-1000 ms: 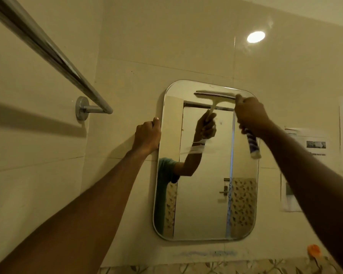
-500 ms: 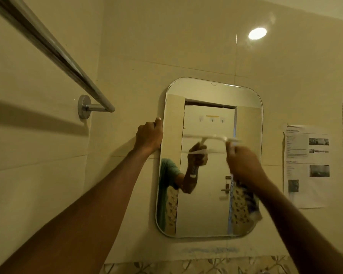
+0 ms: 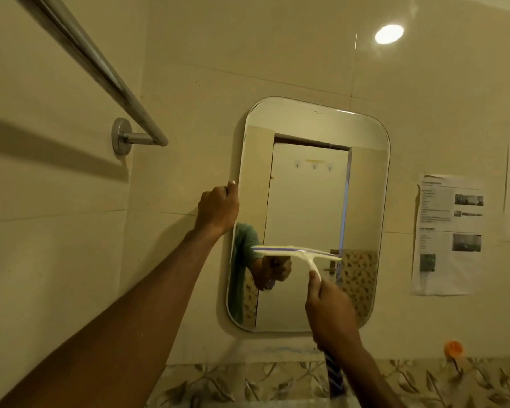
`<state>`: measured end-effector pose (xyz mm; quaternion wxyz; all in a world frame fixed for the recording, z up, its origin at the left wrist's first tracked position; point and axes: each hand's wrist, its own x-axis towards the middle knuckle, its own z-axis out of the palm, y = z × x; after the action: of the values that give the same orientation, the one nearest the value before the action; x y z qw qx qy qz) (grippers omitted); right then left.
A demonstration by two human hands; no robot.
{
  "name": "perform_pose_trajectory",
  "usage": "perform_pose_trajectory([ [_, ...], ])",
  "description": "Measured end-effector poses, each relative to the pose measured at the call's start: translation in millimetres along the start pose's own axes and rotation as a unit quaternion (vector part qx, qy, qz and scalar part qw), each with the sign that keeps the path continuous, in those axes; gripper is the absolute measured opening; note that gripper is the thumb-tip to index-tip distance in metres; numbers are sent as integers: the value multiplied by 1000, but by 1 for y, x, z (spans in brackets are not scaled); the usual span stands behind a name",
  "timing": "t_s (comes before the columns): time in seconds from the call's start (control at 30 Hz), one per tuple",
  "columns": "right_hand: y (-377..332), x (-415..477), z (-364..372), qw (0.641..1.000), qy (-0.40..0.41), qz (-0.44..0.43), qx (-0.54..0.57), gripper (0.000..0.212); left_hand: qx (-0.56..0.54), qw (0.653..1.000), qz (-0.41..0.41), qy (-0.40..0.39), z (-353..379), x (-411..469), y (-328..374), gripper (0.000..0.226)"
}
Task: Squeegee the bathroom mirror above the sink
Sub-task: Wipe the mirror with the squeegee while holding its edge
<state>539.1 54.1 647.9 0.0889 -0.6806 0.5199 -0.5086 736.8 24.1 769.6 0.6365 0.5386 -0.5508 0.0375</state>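
**Head view: squeegee low on the mirror, streaks and slips to guard against**

Holds the white squeegee by its handle in the right grip, fingers wrapped fully round, thumb laid up the neck toward the blade, striped handle end poking out below the wrist. Lays the blade across the lower part of the mirror, roughly level, right end dipped slightly, apparently against the glass; contact line too fine to confirm. Curls the left grip at the mirror's left edge about halfway up, thumb tip on the rim, seemingly steadying the panel; cannot tell about fingers behind the edge.

Judged mid-stroke, with the band between blade and bottom rim probably left to wipe.

Possible trouble from here:
- Streaks, from uneven pressure along a tilted blade or from lifting off before the bottom rim.
- Unwiped strips, from a blade narrower than the glass, well short of the right edge especially; likely calls for an overlapping pass there.
- Drips onto the wall and the patterned tile border just below, from running off the rim without stopping.
- A shifted or rattled mirror, from pulling harder than the left grip braces; mounting not visible.
- A slipped handle, from wet fingers.
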Motion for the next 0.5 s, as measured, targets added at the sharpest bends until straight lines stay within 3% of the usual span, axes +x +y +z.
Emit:
perform_pose_trajectory([
  [0.1,-19,23,-18,999,27,-36,22,49,-21,1000,-14,-13,0,-4,-6,58],
  [0.2,-49,59,-36,995,58,-63,46,44,-53,997,-38,-27,2,2,-13,79],
  [0.27,-57,67,-35,994,61,-74,59,41,-52,997,-45,-27,2,3,-15,76],
  [0.33,-48,55,-21,995,43,-71,60,38,-46,998,-42,-30,1,2,-14,67],
  [0.5,8,-7,33,999,-2,-44,23,38,-17,997,-57,-44,0,3,-17,71],
])
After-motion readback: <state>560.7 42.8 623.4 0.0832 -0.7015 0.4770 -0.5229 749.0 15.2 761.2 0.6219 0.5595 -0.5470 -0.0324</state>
